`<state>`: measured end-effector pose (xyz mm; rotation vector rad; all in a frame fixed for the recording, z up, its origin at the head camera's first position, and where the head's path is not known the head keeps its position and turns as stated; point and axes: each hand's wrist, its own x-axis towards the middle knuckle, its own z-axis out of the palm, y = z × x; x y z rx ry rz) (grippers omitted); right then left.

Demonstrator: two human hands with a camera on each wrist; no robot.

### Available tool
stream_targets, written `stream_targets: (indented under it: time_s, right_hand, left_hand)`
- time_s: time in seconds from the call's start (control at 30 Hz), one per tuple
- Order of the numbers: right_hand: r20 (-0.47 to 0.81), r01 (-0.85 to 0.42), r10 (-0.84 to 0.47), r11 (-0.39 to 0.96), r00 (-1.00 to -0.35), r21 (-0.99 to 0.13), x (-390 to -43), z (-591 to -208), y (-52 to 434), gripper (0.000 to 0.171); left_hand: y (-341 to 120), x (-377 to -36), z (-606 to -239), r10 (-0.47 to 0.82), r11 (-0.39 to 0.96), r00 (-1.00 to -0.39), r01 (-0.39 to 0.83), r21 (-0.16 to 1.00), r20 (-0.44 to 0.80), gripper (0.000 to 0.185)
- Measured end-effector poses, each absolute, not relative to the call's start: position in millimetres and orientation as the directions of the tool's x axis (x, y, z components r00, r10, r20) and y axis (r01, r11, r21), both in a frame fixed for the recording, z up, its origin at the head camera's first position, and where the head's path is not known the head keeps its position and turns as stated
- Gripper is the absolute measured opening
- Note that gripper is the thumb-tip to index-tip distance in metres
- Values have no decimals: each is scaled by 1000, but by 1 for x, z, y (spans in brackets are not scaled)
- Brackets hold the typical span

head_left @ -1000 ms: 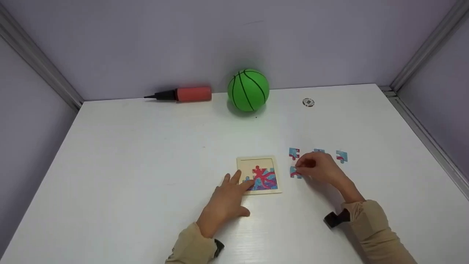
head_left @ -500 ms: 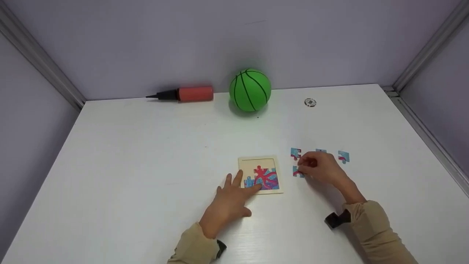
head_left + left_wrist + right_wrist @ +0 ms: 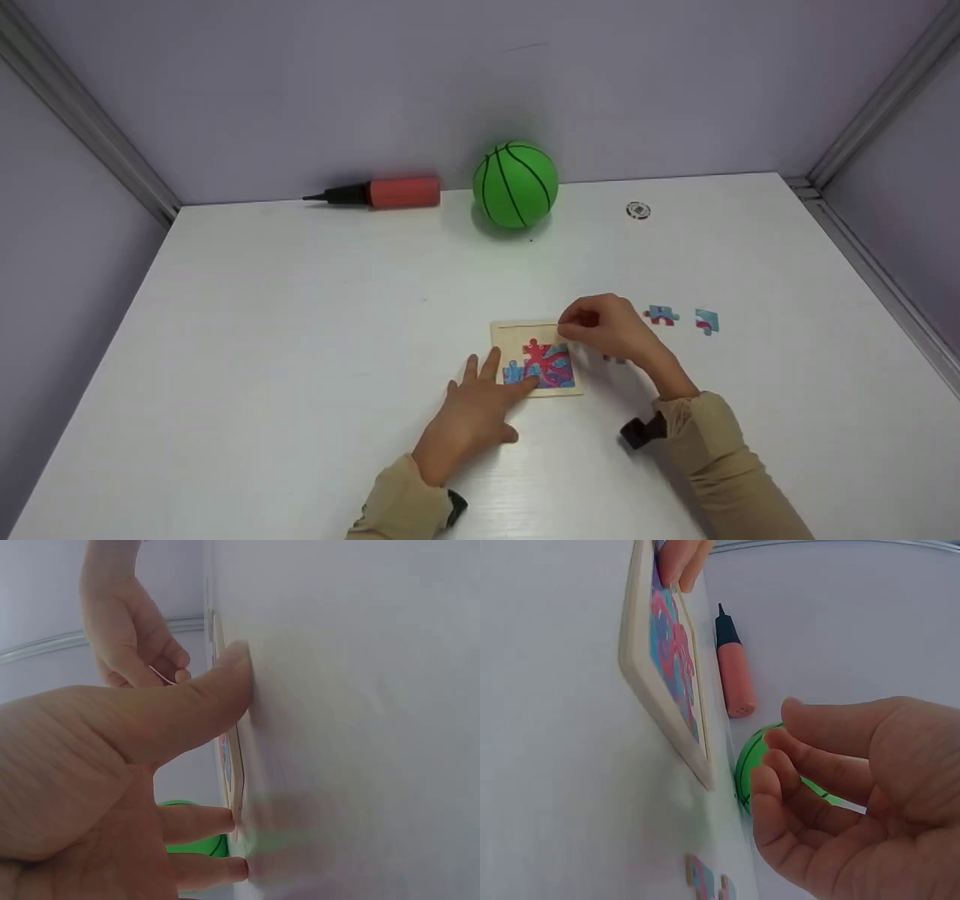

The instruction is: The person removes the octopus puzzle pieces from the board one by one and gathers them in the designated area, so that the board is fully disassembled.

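Note:
My left hand (image 3: 466, 420) rests with spread fingers at the lower left of a square wooden puzzle tray (image 3: 499, 327), one fingertip on the fitted pieces. Inside the tray a red octopus picture (image 3: 553, 366) fills the lower part, and bare wood shows above. Over the tray's upper right corner, my right hand (image 3: 606, 324) pinches a puzzle piece (image 3: 162, 676); just a thin pale edge of it shows in the left wrist view. Beneath that hand peeks another loose piece (image 3: 615, 360), mostly hidden. The left thumb (image 3: 217, 686) lies close to the tray's near edge.
Two more loose pieces lie to the right, one blue and red piece (image 3: 661, 315) and a corner piece (image 3: 706, 322). Along the back wall are a red and black hand pump (image 3: 405, 193) and a green ball (image 3: 515, 185). A round chip (image 3: 638, 211) lies farther right.
My right hand has moved left from the loose pieces to the tray's upper right corner. The upper left loose piece no longer shows on the table. My left hand has shifted only slightly.

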<state>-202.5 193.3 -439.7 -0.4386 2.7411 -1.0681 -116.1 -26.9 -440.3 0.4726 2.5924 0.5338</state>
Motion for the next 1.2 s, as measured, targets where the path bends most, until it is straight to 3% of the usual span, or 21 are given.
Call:
stream_targets:
  time_s: [0.3, 0.6, 1.2]
  right_hand:
    - [-85, -213, -397, 647, -914, -733, -212, -442, 160, 14]
    - [-171, -168, -393, 692, -904, -702, -212, -446, 154, 27]
    - [-147, -215, -393, 737, -908, -641, -213, -451, 155, 19]
  left_hand:
    - [-28, -117, -440, 434, 863, -836, 280, 420, -335, 67]
    - [-28, -117, -441, 426, 867, -835, 268, 419, -348, 66]
    - [-28, -117, -440, 416, 869, -840, 254, 425, -348, 67]
